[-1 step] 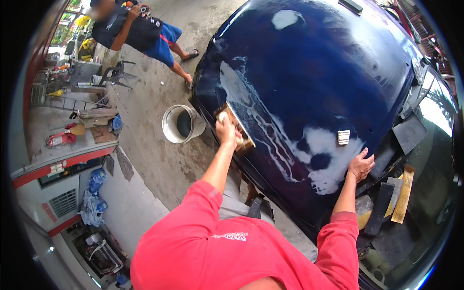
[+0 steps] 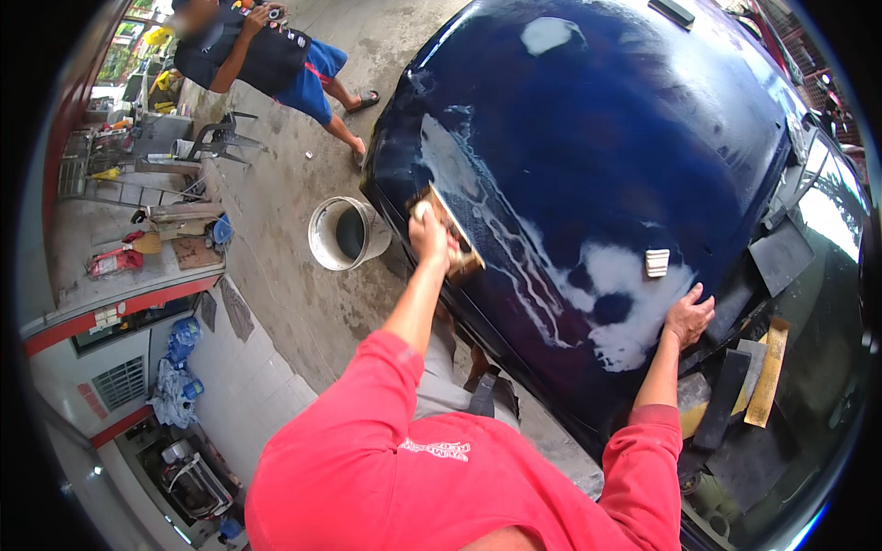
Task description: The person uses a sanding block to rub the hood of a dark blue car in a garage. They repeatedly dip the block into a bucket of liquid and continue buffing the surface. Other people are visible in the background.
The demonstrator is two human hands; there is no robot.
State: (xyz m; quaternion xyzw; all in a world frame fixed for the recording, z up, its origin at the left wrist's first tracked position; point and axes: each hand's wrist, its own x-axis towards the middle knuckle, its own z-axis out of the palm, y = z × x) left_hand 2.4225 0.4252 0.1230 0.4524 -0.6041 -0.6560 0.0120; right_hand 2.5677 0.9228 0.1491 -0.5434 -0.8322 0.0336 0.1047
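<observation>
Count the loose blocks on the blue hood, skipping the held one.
2: a white ridged block near the right grip, a dark oblong block up top. The hood is cut off there; more may hide.

Hood (image 2: 588, 138): smooth painted finish, glossy, with cloudy, dull areas. Pale patch (image 2: 617, 266): chalky, matt, uneven at its edges. Brown block (image 2: 470, 261): appears wooden; blurred, grain not determinable. White block (image 2: 657, 264): matt, ridged face. Windscreen (image 2: 829, 213): glass, highly reflective. Bucket (image 2: 322, 235): plastic in appearance, scuffed. Shirt (image 2: 367, 450): soft cloth, matt. Floor (image 2: 276, 207): concrete-like, stained, dull.
</observation>
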